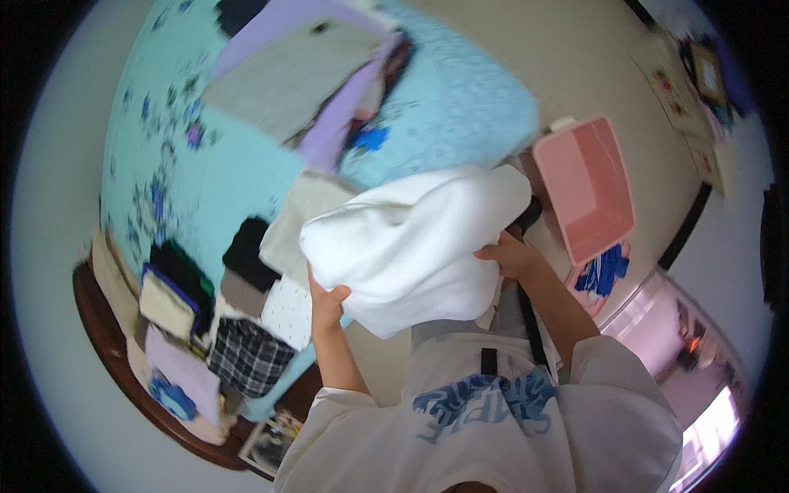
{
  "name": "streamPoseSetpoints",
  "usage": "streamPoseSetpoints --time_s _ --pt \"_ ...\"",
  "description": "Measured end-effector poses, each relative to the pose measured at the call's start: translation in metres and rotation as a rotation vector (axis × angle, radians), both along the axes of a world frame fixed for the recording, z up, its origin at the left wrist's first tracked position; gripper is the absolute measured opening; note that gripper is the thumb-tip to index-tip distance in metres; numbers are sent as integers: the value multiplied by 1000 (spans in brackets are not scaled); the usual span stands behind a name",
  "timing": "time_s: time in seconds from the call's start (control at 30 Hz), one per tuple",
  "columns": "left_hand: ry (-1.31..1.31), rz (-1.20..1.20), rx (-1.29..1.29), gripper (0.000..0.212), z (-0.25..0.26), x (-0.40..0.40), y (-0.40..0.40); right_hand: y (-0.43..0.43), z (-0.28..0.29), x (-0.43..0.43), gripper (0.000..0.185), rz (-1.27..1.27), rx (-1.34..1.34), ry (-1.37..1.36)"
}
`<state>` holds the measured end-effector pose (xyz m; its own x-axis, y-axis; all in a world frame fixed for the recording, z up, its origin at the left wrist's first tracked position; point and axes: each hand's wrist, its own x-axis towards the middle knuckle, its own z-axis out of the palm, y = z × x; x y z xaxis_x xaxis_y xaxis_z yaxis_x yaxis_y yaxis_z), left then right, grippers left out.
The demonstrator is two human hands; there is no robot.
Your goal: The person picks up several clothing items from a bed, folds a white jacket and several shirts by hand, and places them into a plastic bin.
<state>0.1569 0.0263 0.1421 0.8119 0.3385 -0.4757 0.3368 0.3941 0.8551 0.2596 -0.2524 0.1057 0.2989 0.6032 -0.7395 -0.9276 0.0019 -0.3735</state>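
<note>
A white piece of fabric [419, 240] spans the space in front of my torso, bunched into soft folds. My left hand [325, 306] grips its near left edge, thumb on top. On the right side my right hand [508, 252] pinches the cloth, its fingers partly hidden beneath. Something dark [529, 214] shows just beyond the right hand. Partly covered by the white fabric, a light grey cloth [302, 215] lies on the bed [246, 179], which has a light blue flowered sheet.
Further up the bed, a grey garment [296, 80] lies over purple cloth [323, 138]. Folded clothes, including a plaid one [249, 356] and a black one [249, 252], sit toward the wooden headboard [111, 351]. A pink plastic tub [579, 191] stands right, near blue clothing [601, 271].
</note>
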Motion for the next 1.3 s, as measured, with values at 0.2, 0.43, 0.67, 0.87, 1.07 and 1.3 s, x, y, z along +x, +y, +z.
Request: streamPoseSetpoints --time_s 0.2,0.43,0.67,0.87,1.07,1.3 --pt "86 -506 -28 78 -25 136 -198 -180 -45 -34 56 -737 98 63" --pt "349 -1012 -39 64 -132 229 -424 -348 -119 -57 52 -1150 37 156" --pt "542 -1251 53 59 -290 296 -583 -440 -275 -22 50 -1398 -127 241" --pt "422 -1288 268 65 -440 346 -642 -485 -414 33 53 -1446 -252 380" --pt "119 -1273 579 54 -574 359 -634 -494 -523 63 69 -1243 -430 169" --pt "-619 -1656 1136 43 -629 355 -660 -472 -646 21 76 -1229 -909 139"
